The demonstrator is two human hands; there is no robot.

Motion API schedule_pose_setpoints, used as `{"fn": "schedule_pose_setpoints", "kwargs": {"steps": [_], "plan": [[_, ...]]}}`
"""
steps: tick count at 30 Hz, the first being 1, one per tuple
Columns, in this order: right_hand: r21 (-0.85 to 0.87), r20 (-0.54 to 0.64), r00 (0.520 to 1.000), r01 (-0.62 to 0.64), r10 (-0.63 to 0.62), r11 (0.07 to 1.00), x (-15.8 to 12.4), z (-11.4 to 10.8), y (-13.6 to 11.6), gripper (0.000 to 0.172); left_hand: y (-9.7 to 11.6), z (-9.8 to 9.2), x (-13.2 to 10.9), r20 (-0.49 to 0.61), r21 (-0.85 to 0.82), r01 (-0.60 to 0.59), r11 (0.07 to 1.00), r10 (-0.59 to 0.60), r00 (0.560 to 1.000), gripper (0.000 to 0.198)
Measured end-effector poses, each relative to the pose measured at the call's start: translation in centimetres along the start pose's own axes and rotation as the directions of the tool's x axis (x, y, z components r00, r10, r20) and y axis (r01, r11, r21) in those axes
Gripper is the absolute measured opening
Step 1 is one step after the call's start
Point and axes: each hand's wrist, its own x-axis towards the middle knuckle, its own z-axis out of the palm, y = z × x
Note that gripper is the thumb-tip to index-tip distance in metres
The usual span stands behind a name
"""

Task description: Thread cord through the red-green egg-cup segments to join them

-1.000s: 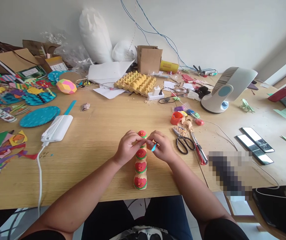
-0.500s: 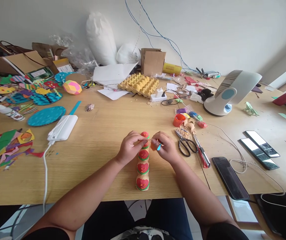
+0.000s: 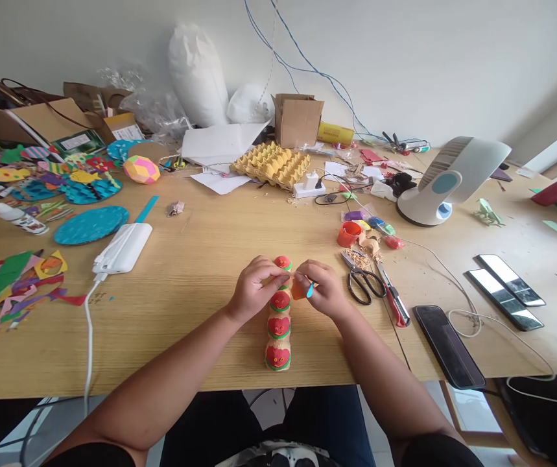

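Note:
A strip of egg-carton cups (image 3: 278, 327) lies lengthwise before me, each visible cup bearing a red clay face with small orange features and a green band beneath. Over its far part, my left hand (image 3: 259, 285) is closed in a pinch, thumb against fingertips; whatever it grips is too small to make out. Just to the right, my right hand (image 3: 324, 288) curls around an orange lump of clay (image 3: 298, 289). The light blue tip of a slim tool (image 3: 310, 290) also pokes out from these fingers. Both hands' fingertips nearly meet above the strip, partly hiding it.
Black-handled scissors (image 3: 366, 285) and a red utility knife (image 3: 395, 301) lie right of my right hand. Beyond them are an orange cup (image 3: 349, 233), wood shavings and clay packets. A phone (image 3: 448, 347) is near the front edge; a white power bank (image 3: 122, 249) is at left.
A thin pale orange strand stretched between my fingertips before; now hardly any of it shows. My right hand has turned slightly, showing more of the orange lump. The egg-carton strip stays put.

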Motion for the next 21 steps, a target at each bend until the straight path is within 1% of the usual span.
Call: {"fn": "schedule_pose_setpoints", "kwargs": {"steps": [2,3,4,5,6,8,10,12,14,17,19,20,21], "plan": [[-0.012,-0.02,1.0,-0.01,0.01,1.0,0.1,-0.5,0.5,0.02,-0.3,0.0,-0.1,0.0,-0.007,0.03,1.0,-0.03,1.0,0.016],[-0.037,-0.039,0.998,-0.042,0.041,0.998,0.1,-0.9,0.8,0.02,-0.5,0.0,-0.2,-0.024,-0.015,0.06,0.998,-0.06,0.998,0.02],[-0.083,-0.068,0.993,-0.101,0.096,0.991,0.2,-1.3,1.1,0.02,-0.7,-0.1,-0.3,-0.046,-0.021,0.104,0.994,-0.105,0.993,0.024],[-0.125,-0.141,0.975,-0.191,0.173,0.974,0.3,-1.8,1.5,0.02,-1.0,-0.1,-0.3,-0.092,-0.013,0.151,0.988,-0.151,0.984,0.025],[-0.138,-0.216,0.943,-0.287,0.254,0.948,0.3,-2.2,1.8,0.021,-1.3,-0.1,-0.4,-0.164,-0.028,0.191,0.981,-0.193,0.968,0.026],[-0.1,-0.368,0.844,-0.453,0.39,0.886,0.4,-3.1,2.5,0.026,-1.9,-0.2,-0.5,-0.246,-0.074,0.271,0.96,-0.281,0.928,0.03],[-0.02,-0.464,0.747,-0.547,0.477,0.837,0.6,-3.9,3.0,0.027,-2.4,-0.2,-0.4,-0.282,-0.105,0.313,0.944,-0.33,0.901,0.03],[0.066,-0.492,0.667,-0.612,0.559,0.788,0.6,-4.4,3.5,0.026,-2.7,-0.2,-0.3,-0.291,-0.117,0.332,0.936,-0.352,0.89,0.029],[0.124,-0.48,0.622,-0.651,0.619,0.749,0.6,-4.8,4.0,0.024,-2.8,-0.1,-0.3,-0.287,-0.115,0.332,0.936,-0.351,0.891,0.028],[0.181,-0.481,0.593,-0.654,0.646,0.735,0.5,-5.0,4.9,0.025,-2.8,0.0,-0.4,-0.282,-0.089,0.315,0.945,-0.327,0.902,0.027],[0.239,-0.523,0.567,-0.619,0.636,0.748,0.4,-4.9,5.4,0.034,-2.8,0.0,-0.4,-0.284,-0.069,0.308,0.949,-0.315,0.906,0.027],[0.252,-0.544,0.568,-0.591,0.618,0.766,0.4,-4.8,5.6,0.04,-2.9,0.0,-0.4,-0.284,-0.062,0.308,0.95,-0.312,0.907,0.027],[0.25,-0.556,0.583,-0.562,0.592,0.788,0.4,-4.7,5.8,0.043,-2.9,0.1,-0.4,-0.283,-0.057,0.31,0.949,-0.313,0.907,0.027]]}}
